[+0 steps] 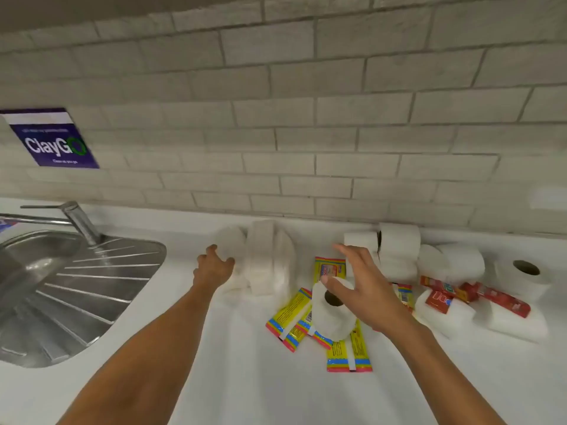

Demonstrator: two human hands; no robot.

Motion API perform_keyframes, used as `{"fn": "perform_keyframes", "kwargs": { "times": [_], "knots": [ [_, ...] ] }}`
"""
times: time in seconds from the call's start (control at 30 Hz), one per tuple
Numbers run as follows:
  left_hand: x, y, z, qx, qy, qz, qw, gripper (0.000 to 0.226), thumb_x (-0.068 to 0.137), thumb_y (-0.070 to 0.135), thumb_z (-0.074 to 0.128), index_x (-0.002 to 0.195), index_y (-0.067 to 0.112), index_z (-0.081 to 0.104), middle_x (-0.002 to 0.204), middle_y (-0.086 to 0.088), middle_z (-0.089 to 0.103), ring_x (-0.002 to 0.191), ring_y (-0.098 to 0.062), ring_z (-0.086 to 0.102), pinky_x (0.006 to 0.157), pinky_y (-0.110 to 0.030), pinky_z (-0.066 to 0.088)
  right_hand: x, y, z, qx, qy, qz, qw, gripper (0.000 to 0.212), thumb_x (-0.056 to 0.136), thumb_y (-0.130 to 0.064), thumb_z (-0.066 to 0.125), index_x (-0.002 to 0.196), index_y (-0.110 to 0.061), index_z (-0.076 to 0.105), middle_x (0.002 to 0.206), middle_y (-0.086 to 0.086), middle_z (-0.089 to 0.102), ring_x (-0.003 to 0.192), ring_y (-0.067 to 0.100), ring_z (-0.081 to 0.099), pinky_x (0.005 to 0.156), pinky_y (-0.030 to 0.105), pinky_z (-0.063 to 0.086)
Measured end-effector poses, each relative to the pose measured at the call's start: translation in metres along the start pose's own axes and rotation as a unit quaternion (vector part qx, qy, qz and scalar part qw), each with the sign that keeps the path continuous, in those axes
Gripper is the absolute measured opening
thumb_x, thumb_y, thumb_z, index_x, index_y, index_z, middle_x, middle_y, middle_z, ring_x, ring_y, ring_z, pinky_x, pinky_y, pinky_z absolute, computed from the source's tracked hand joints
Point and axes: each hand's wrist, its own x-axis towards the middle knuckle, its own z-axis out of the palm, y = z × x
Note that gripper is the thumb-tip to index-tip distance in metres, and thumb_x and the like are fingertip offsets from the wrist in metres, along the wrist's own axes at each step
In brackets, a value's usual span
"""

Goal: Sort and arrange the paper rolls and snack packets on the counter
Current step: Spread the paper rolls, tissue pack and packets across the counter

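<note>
On the white worktop (239, 378), at centre frame, the left hand (214, 266) reaches to a blurred cluster of rolls (264, 259) near the tiled wall (306, 118), its fingers curled against the leftmost one, while the right hand (362, 282) hovers spread and relaxed over an upright roll (333, 314), grasping nothing. That roll stands on yellow packets (291, 317) at lower centre; more rolls (399, 250) lie to the right by the wall, and red packets (478, 294) rest on flat white packs (518, 323) at right. At left are a steel sink (61, 289) and tap (76, 219), with a purple sign (52, 139) on the wall above.
</note>
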Motion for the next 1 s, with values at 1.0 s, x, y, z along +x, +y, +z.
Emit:
{"fn": "perform_keyframes", "kwargs": {
  "times": [1.0],
  "knots": [
    [0.077, -0.015, -0.016, -0.095, 0.077, 0.038, 0.992, 0.097, 0.064, 0.049, 0.085, 0.142, 0.024, 0.032, 0.131, -0.013, 0.05, 0.109, -0.043, 0.057, 0.087, -0.051, 0.045, 0.072, 0.0, 0.056, 0.004, 0.02, 0.087, 0.996, 0.063, 0.09, -0.054, 0.06, 0.145, -0.046, 0.031, 0.144, -0.015, 0.033, 0.123, -0.004, 0.037, 0.099, 0.018, 0.032]
  ]
}}
